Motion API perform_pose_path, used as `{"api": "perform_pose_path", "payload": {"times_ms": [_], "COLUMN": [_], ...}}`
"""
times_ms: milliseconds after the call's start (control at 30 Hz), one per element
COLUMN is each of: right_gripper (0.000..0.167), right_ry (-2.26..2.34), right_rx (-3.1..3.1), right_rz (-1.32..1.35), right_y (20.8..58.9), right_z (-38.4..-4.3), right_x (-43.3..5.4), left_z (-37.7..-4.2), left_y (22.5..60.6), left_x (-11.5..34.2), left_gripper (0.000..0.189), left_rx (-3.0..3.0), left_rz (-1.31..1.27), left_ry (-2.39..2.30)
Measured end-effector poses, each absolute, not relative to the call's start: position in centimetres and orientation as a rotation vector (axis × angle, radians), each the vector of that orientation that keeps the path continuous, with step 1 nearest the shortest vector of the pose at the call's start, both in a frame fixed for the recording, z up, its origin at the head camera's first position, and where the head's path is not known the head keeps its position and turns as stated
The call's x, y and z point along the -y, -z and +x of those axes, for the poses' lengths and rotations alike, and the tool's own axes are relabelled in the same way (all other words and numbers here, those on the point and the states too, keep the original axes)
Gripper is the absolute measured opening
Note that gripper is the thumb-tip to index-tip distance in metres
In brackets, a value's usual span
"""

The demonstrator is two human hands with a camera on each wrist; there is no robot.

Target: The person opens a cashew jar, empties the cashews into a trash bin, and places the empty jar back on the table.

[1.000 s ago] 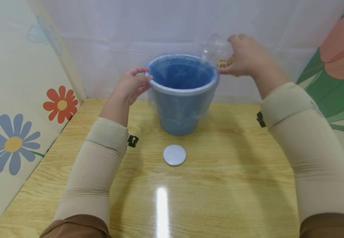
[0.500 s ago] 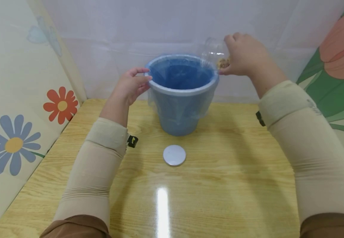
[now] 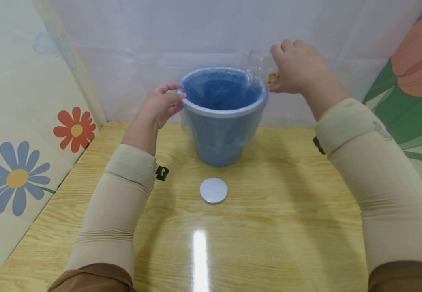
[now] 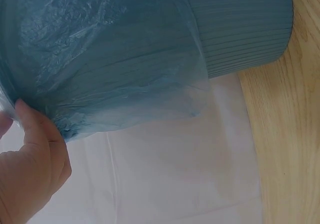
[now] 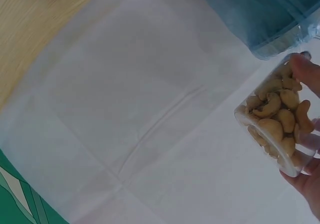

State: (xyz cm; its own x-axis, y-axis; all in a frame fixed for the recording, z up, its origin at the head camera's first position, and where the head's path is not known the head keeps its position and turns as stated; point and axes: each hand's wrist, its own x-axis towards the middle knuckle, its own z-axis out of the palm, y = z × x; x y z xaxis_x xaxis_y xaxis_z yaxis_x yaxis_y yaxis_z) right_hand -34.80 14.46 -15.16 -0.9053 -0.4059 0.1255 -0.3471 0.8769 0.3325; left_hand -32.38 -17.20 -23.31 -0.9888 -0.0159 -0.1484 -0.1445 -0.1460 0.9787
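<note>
Left hand [image 3: 162, 104] pinches one blue bucket [image 3: 219, 140] at the rim; right hand [image 3: 298, 69] grips one clear jar [image 3: 255, 67]. Only the head view shows one white lid [image 3: 213, 190]; only the right wrist view resolves cashews [image 5: 285, 119].

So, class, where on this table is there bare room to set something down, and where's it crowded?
Free: the table between the sleeves, nearer the person than the white disc; also between that disc and the right sleeve. Crowded: the blue bin's rim, left hand on one side, jar in right hand at the other.
</note>
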Motion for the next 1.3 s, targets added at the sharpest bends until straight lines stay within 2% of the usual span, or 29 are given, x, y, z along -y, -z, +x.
{"api": "perform_pose_path", "payload": {"times_ms": [567, 833, 1300], "right_gripper": [0.096, 0.088, 0.086], "right_ry": [0.521, 0.565, 0.57], "right_rx": [2.793, 2.762, 2.731], "right_rz": [0.647, 0.668, 0.671], "right_y": [15.0, 15.0, 15.4], "right_z": [-34.7, -34.5, -34.4], "right_x": [-14.1, -13.8, -13.4], "left_z": [-32.4, -32.5, -32.5], "left_y": [23.3, 23.4, 23.4], "left_x": [17.4, 17.3, 17.3], "left_gripper": [0.04, 0.039, 0.039], "left_rx": [-1.998, -2.001, -2.016], "left_rz": [-0.176, -0.184, -0.181], "left_ry": [-2.314, -2.317, -2.308]}}
